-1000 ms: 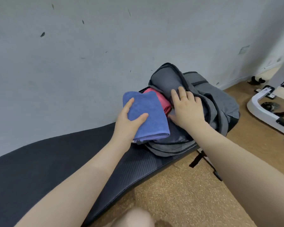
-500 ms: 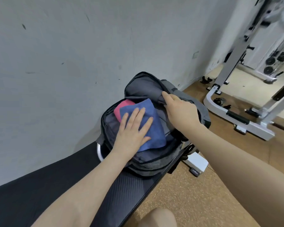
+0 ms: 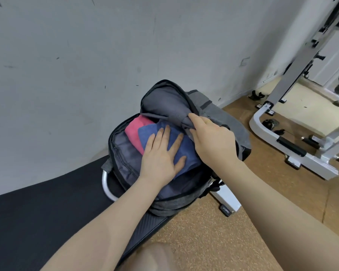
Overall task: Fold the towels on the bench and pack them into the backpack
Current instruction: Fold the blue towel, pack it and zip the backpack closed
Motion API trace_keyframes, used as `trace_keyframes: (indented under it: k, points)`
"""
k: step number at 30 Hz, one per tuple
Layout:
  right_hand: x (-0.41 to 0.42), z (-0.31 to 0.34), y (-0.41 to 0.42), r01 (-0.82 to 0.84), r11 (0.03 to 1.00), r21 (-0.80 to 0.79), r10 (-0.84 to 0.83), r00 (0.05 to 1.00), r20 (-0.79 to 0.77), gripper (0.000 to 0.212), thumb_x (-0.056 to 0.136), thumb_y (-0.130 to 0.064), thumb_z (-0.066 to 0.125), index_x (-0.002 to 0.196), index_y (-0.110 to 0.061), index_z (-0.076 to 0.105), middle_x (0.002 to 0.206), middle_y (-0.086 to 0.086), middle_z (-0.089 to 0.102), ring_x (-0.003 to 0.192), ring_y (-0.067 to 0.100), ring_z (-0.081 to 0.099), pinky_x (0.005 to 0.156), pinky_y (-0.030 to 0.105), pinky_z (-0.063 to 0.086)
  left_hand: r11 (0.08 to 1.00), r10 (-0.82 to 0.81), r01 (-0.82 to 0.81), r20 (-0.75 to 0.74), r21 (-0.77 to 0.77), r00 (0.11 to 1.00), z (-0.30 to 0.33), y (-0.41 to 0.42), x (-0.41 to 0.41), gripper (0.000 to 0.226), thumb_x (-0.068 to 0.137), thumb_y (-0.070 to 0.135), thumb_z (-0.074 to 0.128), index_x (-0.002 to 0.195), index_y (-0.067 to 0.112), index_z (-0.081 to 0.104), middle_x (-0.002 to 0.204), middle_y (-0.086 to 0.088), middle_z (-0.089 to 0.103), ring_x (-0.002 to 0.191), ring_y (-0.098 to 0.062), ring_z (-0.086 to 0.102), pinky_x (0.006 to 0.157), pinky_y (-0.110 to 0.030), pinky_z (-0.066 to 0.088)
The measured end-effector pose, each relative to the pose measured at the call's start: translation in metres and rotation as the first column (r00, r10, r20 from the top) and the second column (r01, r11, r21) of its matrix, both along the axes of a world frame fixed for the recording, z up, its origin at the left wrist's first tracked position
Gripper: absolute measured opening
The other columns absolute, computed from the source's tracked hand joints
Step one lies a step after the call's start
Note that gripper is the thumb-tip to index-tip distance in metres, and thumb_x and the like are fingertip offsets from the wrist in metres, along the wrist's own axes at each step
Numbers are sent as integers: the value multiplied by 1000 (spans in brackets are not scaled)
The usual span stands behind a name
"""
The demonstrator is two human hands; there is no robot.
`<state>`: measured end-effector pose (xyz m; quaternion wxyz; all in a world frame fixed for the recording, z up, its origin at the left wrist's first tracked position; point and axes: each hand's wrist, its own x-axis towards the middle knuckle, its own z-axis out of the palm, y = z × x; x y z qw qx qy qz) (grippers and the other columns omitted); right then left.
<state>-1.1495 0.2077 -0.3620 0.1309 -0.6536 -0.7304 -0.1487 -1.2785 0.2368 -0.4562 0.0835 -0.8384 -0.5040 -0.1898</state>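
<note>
Packing was near its end: the flat, open left hand [image 3: 160,153] pressed the folded blue terry towel [image 3: 186,153] into the grey fabric backpack [image 3: 125,153] on the black padded worktop [image 3: 37,212], beside a folded pink towel [image 3: 134,132]. The right hand's [image 3: 213,141] grip pinched the backpack's grey flap [image 3: 164,104] just above. Next, probably, withdraw the left hand and lower the flap.

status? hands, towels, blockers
Left hand flat on folded blue towel; right hand grips grey backpack flap. Blue over pink towel, both inside. No blockers.
</note>
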Motion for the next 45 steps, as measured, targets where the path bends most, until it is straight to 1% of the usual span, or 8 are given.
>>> trace_keyframes:
  k: [8,14,19,25,29,33,41,45]
  points:
    - [-2,-3,-1,-48,993,112,55,997,-61,29,77,-4,64,105,-10,62,83,10,70,55,30,62,43,25,34,988,76,-69,45,-140,996,22,-2,30,62,90,49,29,141,14,34,148,-23,28,140,-34,18,114,-39,-6]
    - [-16,-43,-17,-113,993,-14,112,993,-48,56,71,-20,69,120,3,56,119,24,61,98,37,65,73,40,56,998,-65,55,337,41,939,8,-32,-40,58,84,35,41,132,3,44,140,-17,43,133,-30,35,111,-41,29]
    - [-24,-57,-31,-111,985,-130,108,994,-30,69,75,-28,29,136,5,39,140,30,40,128,42,43,101,51,42,975,-216,221,153,-14,964,44,-7,-41,69,81,32,26,147,13,16,156,-5,11,143,-17,5,116,-33,2]
    - [-27,-19,-50,-190,949,251,187,982,36,21,74,-17,41,64,-12,59,64,4,61,54,25,59,41,24,39,934,-318,341,190,-104,929,15,3,-53,79,67,25,24,145,12,22,151,2,3,141,-14,3,114,-31,3]
    - [-7,1,-22,-36,981,189,97,943,-320,24,85,-17,45,97,-7,63,102,12,63,93,33,58,73,37,45,939,-303,323,155,-119,940,-2,4,-64,79,65,21,25,143,12,30,151,-6,21,140,-22,19,114,-40,15]
    - [17,-8,7,13,953,-303,-168,854,-492,58,89,-35,55,139,-15,36,145,5,39,134,25,35,111,42,27,934,-300,321,140,-155,943,-1,4,-69,74,70,25,24,142,12,32,151,-10,26,140,-23,21,113,-37,14]
    - [7,7,-8,-221,956,-191,78,824,-562,40,84,-21,62,123,-17,52,115,2,60,103,17,54,71,20,29,932,-341,358,484,62,806,55,-7,-74,55,87,28,29,137,5,39,145,-11,36,134,-19,30,112,-29,21]
    - [-30,8,-32,-413,891,-189,312,859,-406,53,79,-29,59,129,-15,47,109,2,57,105,21,53,77,21,33,862,-505,474,397,182,766,85,-12,-79,47,90,20,29,133,7,44,136,-4,47,133,-20,32,112,-32,21]
